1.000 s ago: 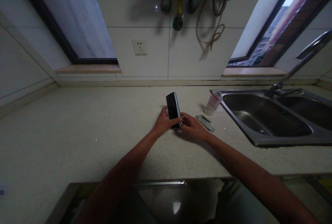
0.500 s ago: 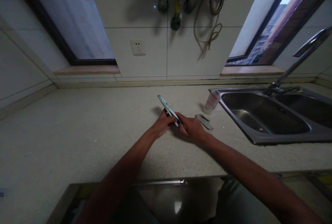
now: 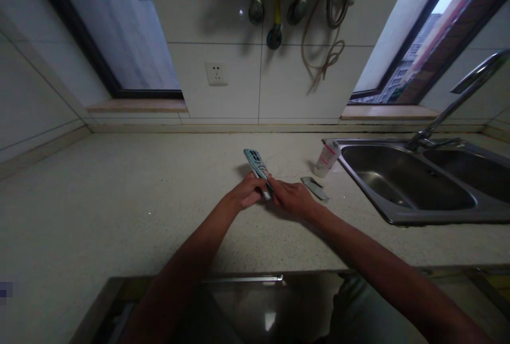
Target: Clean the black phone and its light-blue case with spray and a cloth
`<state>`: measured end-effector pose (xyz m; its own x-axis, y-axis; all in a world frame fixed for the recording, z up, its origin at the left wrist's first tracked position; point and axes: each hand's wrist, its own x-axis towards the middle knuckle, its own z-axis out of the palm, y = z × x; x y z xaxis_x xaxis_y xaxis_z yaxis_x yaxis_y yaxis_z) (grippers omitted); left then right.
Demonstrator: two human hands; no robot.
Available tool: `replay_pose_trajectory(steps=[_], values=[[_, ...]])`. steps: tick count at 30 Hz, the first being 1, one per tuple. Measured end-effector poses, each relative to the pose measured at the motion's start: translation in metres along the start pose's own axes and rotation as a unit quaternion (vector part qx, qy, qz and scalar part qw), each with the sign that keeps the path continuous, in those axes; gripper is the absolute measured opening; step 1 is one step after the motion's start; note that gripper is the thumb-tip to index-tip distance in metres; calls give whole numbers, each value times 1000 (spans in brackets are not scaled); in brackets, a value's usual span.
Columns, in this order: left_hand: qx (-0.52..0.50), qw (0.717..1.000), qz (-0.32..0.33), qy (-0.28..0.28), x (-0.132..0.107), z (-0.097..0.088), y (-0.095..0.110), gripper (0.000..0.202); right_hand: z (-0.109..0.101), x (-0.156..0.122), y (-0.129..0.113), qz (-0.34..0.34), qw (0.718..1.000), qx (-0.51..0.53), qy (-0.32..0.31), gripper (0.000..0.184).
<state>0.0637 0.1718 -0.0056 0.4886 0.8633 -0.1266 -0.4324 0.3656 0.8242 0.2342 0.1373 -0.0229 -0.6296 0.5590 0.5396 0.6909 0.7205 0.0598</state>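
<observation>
Dim daylight enters through the side windows point(image 3: 115, 31), the right hand point(image 3: 295, 199) throws a soft shadow, the wide lens bows the edges, and glare spots the glass cooktop point(image 3: 270, 321).

Brushed stainless steel on the sink point(image 3: 434, 221), glossy chrome on the faucet point(image 3: 458, 105) behind it, smooth plastic on the tube point(image 3: 326, 158) just left of it, smooth casing on the phone point(image 3: 255, 163) farther left, matt speckled stone on the countertop point(image 3: 119, 200) around it.

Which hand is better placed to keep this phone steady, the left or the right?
Probably the left hand: the phone in its pale blue case leans against its fingers. The right hand seems to touch only the phone's lower edge, with its fingertips.
</observation>
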Motion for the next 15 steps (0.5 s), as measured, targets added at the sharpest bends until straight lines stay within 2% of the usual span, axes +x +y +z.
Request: replay_pose_trajectory(steps=[2,4,5,7,8,10,13,15], values=[[-5,1000,-9,-3,0,-3,1,37,-5,0,7,38,999,12,-6,42],[-5,1000,-27,-11,-3,-7,4,50,-13,-3,21,124,992,29,9,44],[-3,999,-35,-18,-5,-8,5,58,-18,-5,29,191,980,32,34,43],[0,998,-48,-37,-9,-9,9,69,-25,-7,43,229,971,35,61,47],[3,998,-53,-36,-11,-8,10,69,-28,-8,47,267,956,65,106,46],[22,998,-63,-11,-11,-5,11,58,-30,-6,52,335,914,144,179,44],[106,990,-39,88,-7,-2,12,31,-29,0,51,423,819,302,244,39],[227,957,11,179,-5,-4,16,37,-28,3,49,461,759,387,246,35]])
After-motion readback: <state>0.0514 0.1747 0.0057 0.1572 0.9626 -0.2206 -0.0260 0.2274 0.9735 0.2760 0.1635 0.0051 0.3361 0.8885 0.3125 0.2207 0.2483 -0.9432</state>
